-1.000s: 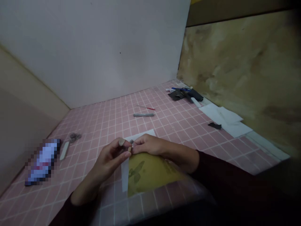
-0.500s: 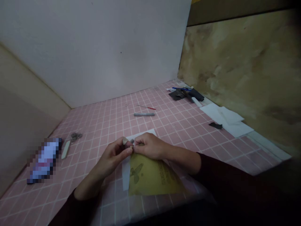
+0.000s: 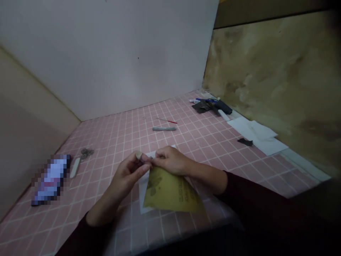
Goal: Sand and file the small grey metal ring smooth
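Observation:
A yellow sheet of sandpaper [image 3: 173, 193], its printed back with a dark winged figure and lettering facing up, slopes toward me over a white sheet of paper [image 3: 142, 199]. My right hand [image 3: 172, 160] is closed on the sandpaper's far edge. Beside it, my left hand [image 3: 130, 172] is closed in a pinch, the fingertips of both hands meeting. A small greyish bit shows between them, too small to name. Around one left finger is a pale beige wrap [image 3: 139, 155].
Ahead lie a grey rod-like tool [image 3: 163, 128] and a thin red-handled tool [image 3: 172, 122]. On the left are scissors [image 3: 86, 153], a white flat stick [image 3: 75, 168] and a blurred-out bluish object [image 3: 52, 179]. White papers [image 3: 255, 137], a black scrap [image 3: 245, 142] and dark pieces [image 3: 202, 106] lie right.
The sandpaper's near edge has lifted and swung slightly, and its lettering shows more. Both hands stay together, with the left fingers shifted a little in their pinch.

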The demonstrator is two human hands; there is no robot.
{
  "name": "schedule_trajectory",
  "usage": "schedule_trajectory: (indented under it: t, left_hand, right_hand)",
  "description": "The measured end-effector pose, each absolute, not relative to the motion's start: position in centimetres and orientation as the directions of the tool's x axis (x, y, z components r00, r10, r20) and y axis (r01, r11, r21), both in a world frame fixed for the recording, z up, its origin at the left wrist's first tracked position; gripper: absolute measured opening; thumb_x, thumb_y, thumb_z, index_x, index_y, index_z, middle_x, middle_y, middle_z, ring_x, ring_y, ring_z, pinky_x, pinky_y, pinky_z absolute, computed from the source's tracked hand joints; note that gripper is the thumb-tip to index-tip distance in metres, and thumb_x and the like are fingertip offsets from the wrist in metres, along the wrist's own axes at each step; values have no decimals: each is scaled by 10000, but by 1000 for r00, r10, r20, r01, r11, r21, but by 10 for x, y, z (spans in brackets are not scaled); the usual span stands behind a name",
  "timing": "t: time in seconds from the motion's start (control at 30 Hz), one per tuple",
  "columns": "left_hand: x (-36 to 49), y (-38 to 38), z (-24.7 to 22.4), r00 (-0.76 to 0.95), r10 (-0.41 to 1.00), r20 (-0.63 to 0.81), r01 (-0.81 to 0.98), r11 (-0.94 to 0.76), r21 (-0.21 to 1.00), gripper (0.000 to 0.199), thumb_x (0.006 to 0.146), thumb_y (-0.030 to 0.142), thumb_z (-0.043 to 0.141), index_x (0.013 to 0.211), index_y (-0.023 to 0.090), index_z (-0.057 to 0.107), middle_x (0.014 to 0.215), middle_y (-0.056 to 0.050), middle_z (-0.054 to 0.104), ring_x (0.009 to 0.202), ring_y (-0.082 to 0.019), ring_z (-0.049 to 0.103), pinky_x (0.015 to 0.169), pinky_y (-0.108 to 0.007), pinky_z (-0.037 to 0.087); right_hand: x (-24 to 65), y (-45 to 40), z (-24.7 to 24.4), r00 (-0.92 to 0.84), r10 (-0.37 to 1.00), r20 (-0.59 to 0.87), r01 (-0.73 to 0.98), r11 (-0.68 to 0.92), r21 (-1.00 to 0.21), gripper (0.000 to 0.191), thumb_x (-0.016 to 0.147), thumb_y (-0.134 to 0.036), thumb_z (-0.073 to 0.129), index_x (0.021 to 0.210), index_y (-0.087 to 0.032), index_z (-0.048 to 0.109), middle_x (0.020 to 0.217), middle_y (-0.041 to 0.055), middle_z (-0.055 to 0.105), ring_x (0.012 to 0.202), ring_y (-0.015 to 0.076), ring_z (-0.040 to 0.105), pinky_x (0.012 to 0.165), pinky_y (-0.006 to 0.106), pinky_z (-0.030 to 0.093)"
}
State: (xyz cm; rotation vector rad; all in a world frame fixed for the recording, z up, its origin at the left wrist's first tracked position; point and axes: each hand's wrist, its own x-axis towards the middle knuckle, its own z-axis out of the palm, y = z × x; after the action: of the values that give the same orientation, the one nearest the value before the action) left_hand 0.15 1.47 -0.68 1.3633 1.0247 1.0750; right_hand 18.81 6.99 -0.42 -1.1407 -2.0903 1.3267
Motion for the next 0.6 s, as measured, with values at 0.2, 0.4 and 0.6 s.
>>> schedule_trajectory:
  t: [0.2, 0.4, 0.6]
  left_hand:
    - [-2, 27, -13, 71, 997, -34, -136, 44, 990, 208, 829, 360, 703, 821, 166, 629, 777, -11, 622, 726, -129, 572, 682, -248, 461]
    - [-8, 34, -18, -16, 1000, -23, -26, 23, 999, 187, 858, 329, 671, 786, 167, 614, 759, 0, 591, 718, -119, 539, 660, -235, 443]
    - [-6, 33, -23, 5, 999, 39, 196, -39, 980, 182, 846, 340, 681, 825, 177, 604, 746, 8, 567, 629, -113, 491, 563, -235, 371]
  right_hand:
    - [196, 78, -1, -597, 763, -248, 439, 52, -897, 273, 811, -284, 596, 596, -173, 471, 550, -54, 401, 526, 78, 381, 505, 239, 262]
    - [208, 87, 7, -603, 740, -299, 382, -61, -922, 292, 809, -313, 614, 601, -181, 457, 546, -56, 396, 479, 71, 356, 472, 241, 271]
    - [223, 97, 27, -531, 800, -279, 165, -225, -960, 208, 843, -272, 580, 666, -175, 531, 599, -21, 509, 518, 93, 462, 523, 248, 343]
